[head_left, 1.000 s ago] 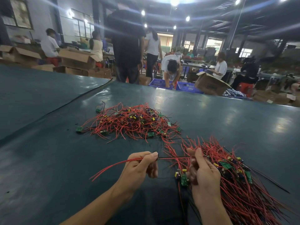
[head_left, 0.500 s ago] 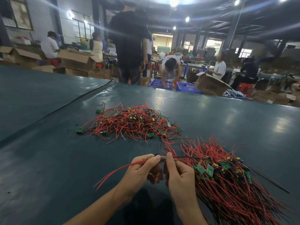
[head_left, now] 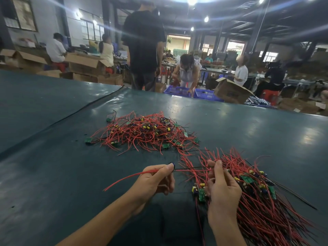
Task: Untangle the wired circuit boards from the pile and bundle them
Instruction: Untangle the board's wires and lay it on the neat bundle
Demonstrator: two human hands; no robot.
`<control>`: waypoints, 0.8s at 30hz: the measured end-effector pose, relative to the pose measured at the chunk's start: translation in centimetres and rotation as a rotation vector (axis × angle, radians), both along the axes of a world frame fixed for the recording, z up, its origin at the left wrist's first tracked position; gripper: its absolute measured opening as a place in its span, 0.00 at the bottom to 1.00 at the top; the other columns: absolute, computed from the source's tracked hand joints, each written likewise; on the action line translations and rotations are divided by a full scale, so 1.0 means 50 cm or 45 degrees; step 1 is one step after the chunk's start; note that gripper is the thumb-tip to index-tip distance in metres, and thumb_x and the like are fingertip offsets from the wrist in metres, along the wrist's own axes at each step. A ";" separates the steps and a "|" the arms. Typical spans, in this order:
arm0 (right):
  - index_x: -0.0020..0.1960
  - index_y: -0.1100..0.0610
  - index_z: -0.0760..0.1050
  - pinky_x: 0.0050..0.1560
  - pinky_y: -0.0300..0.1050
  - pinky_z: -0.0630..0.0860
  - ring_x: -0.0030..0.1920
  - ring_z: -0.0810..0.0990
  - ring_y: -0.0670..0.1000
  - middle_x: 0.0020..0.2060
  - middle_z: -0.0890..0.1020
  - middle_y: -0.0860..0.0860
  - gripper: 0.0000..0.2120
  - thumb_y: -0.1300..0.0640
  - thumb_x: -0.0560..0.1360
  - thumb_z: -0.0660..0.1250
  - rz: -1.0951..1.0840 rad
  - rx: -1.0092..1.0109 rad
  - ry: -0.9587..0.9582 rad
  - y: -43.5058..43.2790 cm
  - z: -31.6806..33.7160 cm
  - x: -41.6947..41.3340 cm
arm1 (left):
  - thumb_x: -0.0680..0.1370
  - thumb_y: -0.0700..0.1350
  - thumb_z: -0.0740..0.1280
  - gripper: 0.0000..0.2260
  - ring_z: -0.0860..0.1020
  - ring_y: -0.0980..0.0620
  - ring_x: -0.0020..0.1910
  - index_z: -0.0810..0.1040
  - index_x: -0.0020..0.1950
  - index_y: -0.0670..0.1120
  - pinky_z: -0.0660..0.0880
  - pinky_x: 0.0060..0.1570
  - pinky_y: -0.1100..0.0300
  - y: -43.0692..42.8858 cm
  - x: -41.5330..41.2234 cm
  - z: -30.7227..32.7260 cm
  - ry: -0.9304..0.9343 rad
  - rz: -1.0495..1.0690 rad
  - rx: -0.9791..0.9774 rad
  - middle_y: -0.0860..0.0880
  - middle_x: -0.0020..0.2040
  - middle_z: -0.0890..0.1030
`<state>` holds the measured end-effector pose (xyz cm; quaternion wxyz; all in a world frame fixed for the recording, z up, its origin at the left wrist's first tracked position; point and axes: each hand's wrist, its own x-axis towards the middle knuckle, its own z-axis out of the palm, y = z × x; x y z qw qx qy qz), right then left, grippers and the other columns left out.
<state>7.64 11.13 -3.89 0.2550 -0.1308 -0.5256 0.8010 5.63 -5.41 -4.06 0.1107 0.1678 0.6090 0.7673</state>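
Note:
A tangled pile point(head_left: 145, 134) of small green circuit boards with red wires lies in the middle of the dark green table point(head_left: 53, 166). Nearer, on the right, a laid-out bundle point(head_left: 262, 192) of boards with red and black wires fans toward me. My left hand point(head_left: 154, 180) pinches one wired board; its red wire point(head_left: 124, 178) trails to the left. A thin black wire point(head_left: 191, 168) stretches from it to my right hand point(head_left: 221, 189), which pinches that wire and holds a green board point(head_left: 201, 194) with wires hanging below.
The table's far edge point(head_left: 230, 103) runs across the view. Beyond it stand a person in black point(head_left: 143, 50), a bending person point(head_left: 188, 71), blue crates point(head_left: 207, 95) and cardboard boxes point(head_left: 230, 91). A seam point(head_left: 71, 114) crosses the table at left.
My right hand has moved right, away from my left hand, drawing the black wire taut between them. A green board now hangs from my right hand.

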 end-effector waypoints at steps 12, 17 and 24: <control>0.32 0.71 0.76 0.36 0.57 0.76 0.32 0.73 0.56 0.29 0.76 0.69 0.33 0.41 0.76 0.60 0.389 0.355 -0.150 -0.081 -0.019 0.024 | 0.65 0.73 0.69 0.26 0.77 0.53 0.31 0.77 0.29 0.49 0.74 0.36 0.62 0.004 -0.003 -0.023 -0.074 -0.130 -0.168 0.48 0.31 0.78; 0.33 0.58 0.78 0.18 0.36 0.59 0.18 0.61 0.45 0.23 0.68 0.48 0.28 0.43 0.83 0.56 0.207 -0.241 -0.326 -0.041 -0.012 0.005 | 0.75 0.62 0.67 0.19 0.77 0.54 0.34 0.80 0.32 0.49 0.74 0.40 0.62 -0.006 -0.010 -0.023 0.036 -0.167 -0.302 0.48 0.34 0.81; 0.50 0.60 0.79 0.17 0.33 0.58 0.18 0.60 0.43 0.25 0.70 0.48 0.31 0.38 0.83 0.47 0.186 -0.524 -0.160 -0.016 -0.005 -0.001 | 0.71 0.57 0.66 0.16 0.78 0.53 0.32 0.79 0.34 0.45 0.73 0.36 0.62 -0.024 -0.043 -0.019 0.130 0.169 -0.355 0.48 0.32 0.81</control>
